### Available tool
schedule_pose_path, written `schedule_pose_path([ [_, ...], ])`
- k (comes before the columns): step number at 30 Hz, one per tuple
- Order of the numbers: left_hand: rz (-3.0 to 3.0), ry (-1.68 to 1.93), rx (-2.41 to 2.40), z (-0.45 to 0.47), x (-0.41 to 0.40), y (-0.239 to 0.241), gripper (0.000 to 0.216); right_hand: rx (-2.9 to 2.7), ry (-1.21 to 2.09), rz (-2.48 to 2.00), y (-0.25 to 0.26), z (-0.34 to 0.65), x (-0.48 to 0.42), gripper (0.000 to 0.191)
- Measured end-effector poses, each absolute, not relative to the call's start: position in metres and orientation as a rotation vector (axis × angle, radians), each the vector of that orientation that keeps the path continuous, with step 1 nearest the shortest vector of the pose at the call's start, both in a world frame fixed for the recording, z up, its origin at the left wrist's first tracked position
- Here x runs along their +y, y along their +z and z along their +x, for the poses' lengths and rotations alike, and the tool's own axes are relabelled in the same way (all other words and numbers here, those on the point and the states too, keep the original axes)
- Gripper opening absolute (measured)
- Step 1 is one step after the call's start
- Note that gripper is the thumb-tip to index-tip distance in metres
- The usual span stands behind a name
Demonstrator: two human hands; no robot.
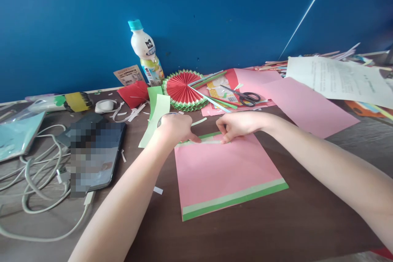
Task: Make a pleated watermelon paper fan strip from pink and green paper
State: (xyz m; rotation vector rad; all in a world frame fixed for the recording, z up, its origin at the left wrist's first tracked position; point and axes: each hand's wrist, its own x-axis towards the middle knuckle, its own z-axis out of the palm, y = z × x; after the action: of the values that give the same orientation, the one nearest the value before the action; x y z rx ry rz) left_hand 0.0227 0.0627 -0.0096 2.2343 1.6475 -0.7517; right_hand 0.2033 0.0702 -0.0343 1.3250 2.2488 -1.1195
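Note:
A pink sheet of paper (221,168) lies on the table below my hands, with a pale green and a darker green band (236,196) along its near edge. At its far edge is a darker green band with a narrow pale strip (210,141) over it. My right hand (238,125) is closed, thumb and finger pinching the strip's right end. My left hand (178,127) has curled fingers and its thumb at the strip's left part; its other fingertips are hidden. The grey rim of a round thing (160,120) shows behind the left hand, its kind unclear.
Behind stand a folded red and green paper rosette (184,90) and a drink bottle (147,55). Black-handled scissors (248,98) lie on papers to the right. Green strips (156,120) lie left of my hand. A phone (101,155) with a white cable (46,237) is further left.

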Motion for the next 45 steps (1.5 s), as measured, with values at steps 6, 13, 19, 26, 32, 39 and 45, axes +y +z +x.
schedule_pose_path([
  [6, 2.209, -0.700, 1.607, 0.019, 0.064, -0.008, 0.033, 2.251, -1.170, 1.311, -0.035, 0.206, 0.071, 0.031],
  [13, 2.302, -0.763, 1.461, 0.013, 0.067, -0.005, 0.017, 2.227, -1.222, 1.316, -0.033, 0.206, 0.068, 0.022],
  [19, 2.313, -0.565, 1.276, 0.014, 0.065, -0.002, 0.020, 2.248, -1.242, 1.282, -0.032, 0.208, 0.067, 0.017],
  [26, 2.354, -0.486, 1.163, 0.025, 0.060, -0.016, 0.022, 2.298, -1.238, 1.230, -0.032, 0.210, 0.067, 0.017],
  [32, 2.341, -0.488, 1.168, 0.024, 0.059, -0.018, 0.015, 2.306, -1.228, 1.207, -0.028, 0.212, 0.066, 0.017],
  [39, 2.339, -0.325, 1.155, 0.025, 0.057, -0.021, 0.018, 2.270, -1.205, 1.250, -0.022, 0.210, 0.060, 0.021],
  [45, 2.250, -0.369, 1.126, 0.028, 0.057, -0.015, 0.017, 2.305, -1.152, 1.289, -0.023, 0.212, 0.059, 0.022],
])
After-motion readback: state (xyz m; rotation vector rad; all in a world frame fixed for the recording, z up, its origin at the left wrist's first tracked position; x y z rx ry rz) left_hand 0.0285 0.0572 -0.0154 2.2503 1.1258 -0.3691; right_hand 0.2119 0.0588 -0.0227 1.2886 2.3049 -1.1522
